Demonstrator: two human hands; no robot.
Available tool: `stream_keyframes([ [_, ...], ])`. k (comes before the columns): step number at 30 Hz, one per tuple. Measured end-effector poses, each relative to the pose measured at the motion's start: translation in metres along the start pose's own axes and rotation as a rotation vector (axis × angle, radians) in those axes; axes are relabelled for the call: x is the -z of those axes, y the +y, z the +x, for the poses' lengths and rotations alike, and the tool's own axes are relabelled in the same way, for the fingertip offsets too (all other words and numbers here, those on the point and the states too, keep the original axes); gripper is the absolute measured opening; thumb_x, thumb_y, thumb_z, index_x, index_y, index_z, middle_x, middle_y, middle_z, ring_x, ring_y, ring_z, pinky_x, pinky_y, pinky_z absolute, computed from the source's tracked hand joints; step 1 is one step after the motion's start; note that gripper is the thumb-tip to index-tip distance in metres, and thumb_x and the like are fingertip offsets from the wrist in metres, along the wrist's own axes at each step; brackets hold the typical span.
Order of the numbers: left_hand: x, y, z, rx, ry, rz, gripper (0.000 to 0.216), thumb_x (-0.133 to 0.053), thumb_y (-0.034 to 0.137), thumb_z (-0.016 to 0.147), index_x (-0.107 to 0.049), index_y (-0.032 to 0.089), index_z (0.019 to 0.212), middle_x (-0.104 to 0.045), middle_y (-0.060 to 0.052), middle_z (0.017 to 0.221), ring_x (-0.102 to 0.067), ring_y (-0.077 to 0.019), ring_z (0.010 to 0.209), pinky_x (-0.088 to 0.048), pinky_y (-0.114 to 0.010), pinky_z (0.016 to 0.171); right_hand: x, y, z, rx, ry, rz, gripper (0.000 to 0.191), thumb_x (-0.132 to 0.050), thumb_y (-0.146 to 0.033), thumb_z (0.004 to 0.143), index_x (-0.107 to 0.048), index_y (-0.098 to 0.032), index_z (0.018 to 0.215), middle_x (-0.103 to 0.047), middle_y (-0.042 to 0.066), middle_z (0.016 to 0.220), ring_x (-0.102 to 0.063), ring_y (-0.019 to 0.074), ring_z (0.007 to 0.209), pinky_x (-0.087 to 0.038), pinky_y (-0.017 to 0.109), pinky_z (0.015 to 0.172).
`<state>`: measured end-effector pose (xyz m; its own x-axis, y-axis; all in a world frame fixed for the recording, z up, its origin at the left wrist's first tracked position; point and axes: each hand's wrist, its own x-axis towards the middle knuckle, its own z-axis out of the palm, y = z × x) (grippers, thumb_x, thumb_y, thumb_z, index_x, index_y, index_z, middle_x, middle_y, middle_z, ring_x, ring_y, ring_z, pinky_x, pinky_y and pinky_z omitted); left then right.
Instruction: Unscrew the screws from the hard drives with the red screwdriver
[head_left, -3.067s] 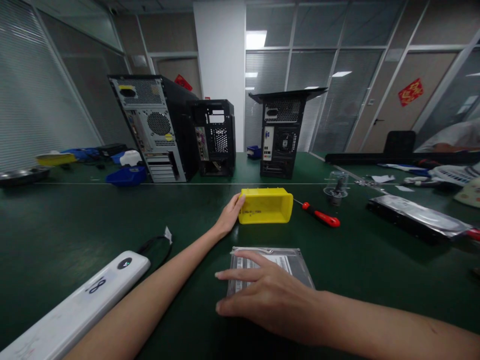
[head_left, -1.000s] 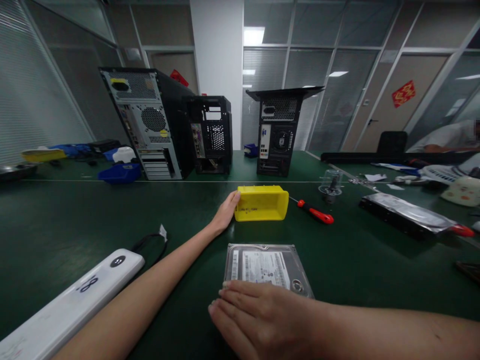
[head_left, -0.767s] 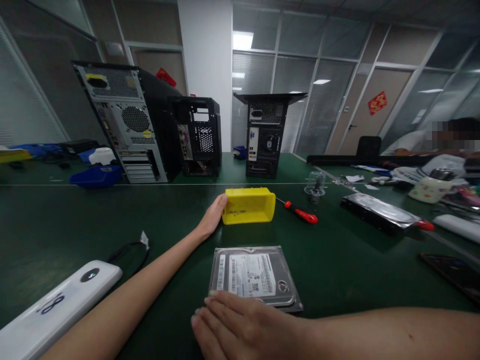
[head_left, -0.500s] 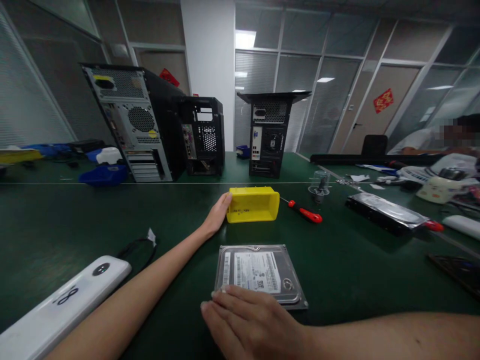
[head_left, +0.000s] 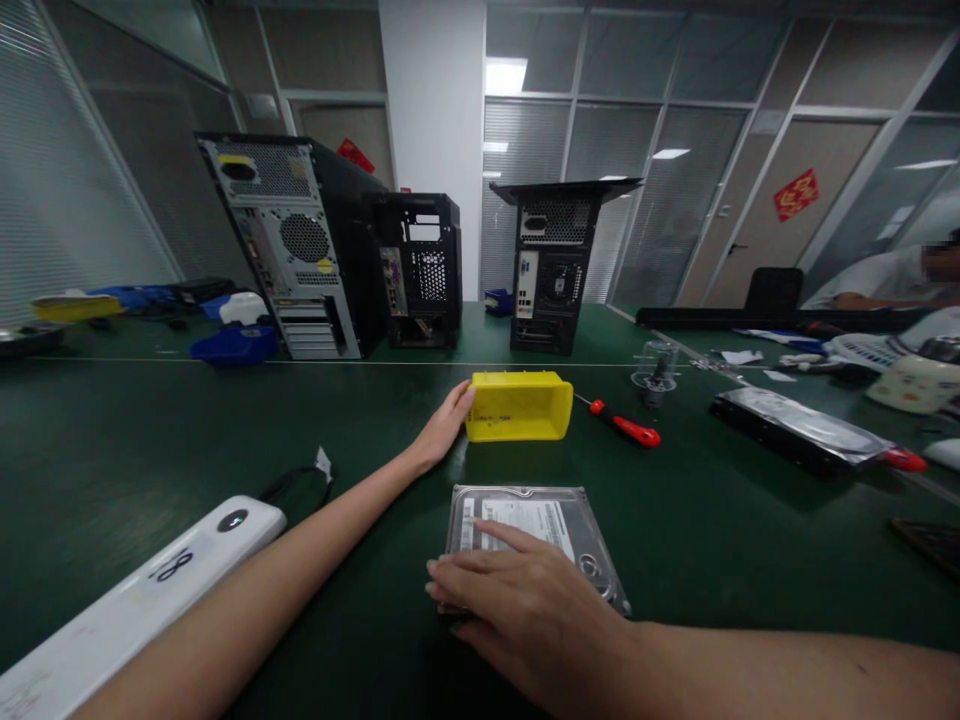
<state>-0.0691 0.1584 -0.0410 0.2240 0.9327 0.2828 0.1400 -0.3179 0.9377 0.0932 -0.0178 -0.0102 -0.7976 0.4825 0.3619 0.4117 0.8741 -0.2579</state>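
A bare hard drive (head_left: pixel 559 520) lies label-up on the green table (head_left: pixel 150 440) right in front of me. My right hand (head_left: pixel 517 610) rests flat on its near half, fingers stretched out over the label. Farther out, my left hand (head_left: pixel 444 428) is stretched to a small yellow plastic bin (head_left: pixel 517 407), its fingers against the bin's left end. A red-handled screwdriver (head_left: pixel 626 428) lies just right of the bin.
Three computer towers (head_left: pixel 296 250) (head_left: pixel 420 270) (head_left: pixel 555 265) stand at the back. A white device marked 8 (head_left: pixel 135 610) with a black cable lies at the near left, another drive (head_left: pixel 802 430) at right, blue bins (head_left: pixel 232 345) at back left. A person sits at far right.
My right hand has slid forward from the drive's near edge onto its label. My left hand stays at the yellow bin. The view swung right, then back.
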Motion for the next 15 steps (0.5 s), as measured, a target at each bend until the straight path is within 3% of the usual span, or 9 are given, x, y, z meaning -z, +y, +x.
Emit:
stream_keyframes([
  [5,0.016,0.007,-0.012,0.074,0.073,0.067,0.071,-0.042,0.060,0.090,-0.027,0.019,0.145,-0.041,-0.016,0.144,-0.047,-0.0283,0.127,-0.037,-0.040,0.104,0.015,-0.003,0.001,0.017,0.049,0.018,0.049,-0.062,-0.024,0.086,-0.050,-0.012,0.131,-0.065,0.008,0.125,-0.060,0.0170,0.115,-0.036,0.039,0.111],
  [8,0.029,0.026,-0.039,0.056,0.210,0.131,0.068,-0.043,0.055,0.090,-0.024,0.019,0.144,-0.041,-0.015,0.142,-0.043,-0.0262,0.128,-0.035,-0.039,0.105,0.053,0.005,0.003,-0.066,0.173,-0.096,0.046,-0.063,-0.026,0.085,-0.053,-0.019,0.130,-0.064,0.003,0.126,-0.060,0.0164,0.114,-0.041,0.039,0.108],
  [10,0.037,0.045,-0.069,0.056,0.225,0.178,0.057,-0.047,0.053,0.087,-0.041,0.020,0.133,-0.053,-0.011,0.127,-0.050,-0.0260,0.118,-0.037,-0.039,0.101,0.088,0.023,-0.001,-0.275,0.212,-0.234,0.037,-0.061,-0.031,0.086,-0.060,-0.025,0.123,-0.067,0.000,0.120,-0.063,0.0183,0.109,-0.051,0.039,0.097],
  [12,0.041,0.063,-0.106,0.094,0.130,0.228,0.040,-0.056,0.050,0.083,-0.060,0.024,0.113,-0.061,-0.007,0.111,-0.055,-0.0268,0.106,-0.041,-0.039,0.094,0.120,0.051,-0.013,-0.452,0.247,-0.312,0.030,-0.059,-0.036,0.087,-0.065,-0.025,0.114,-0.071,0.004,0.110,-0.067,0.0238,0.096,-0.054,0.048,0.085],
  [15,0.038,0.084,-0.155,0.157,-0.135,0.371,0.027,-0.065,0.048,0.077,-0.068,0.030,0.096,-0.062,-0.004,0.103,-0.054,-0.0278,0.102,-0.042,-0.039,0.091,0.148,0.105,-0.045,-0.748,0.220,-0.441,0.032,-0.064,-0.034,0.083,-0.066,-0.018,0.111,-0.069,0.012,0.106,-0.063,0.0314,0.097,-0.048,0.059,0.085],
])
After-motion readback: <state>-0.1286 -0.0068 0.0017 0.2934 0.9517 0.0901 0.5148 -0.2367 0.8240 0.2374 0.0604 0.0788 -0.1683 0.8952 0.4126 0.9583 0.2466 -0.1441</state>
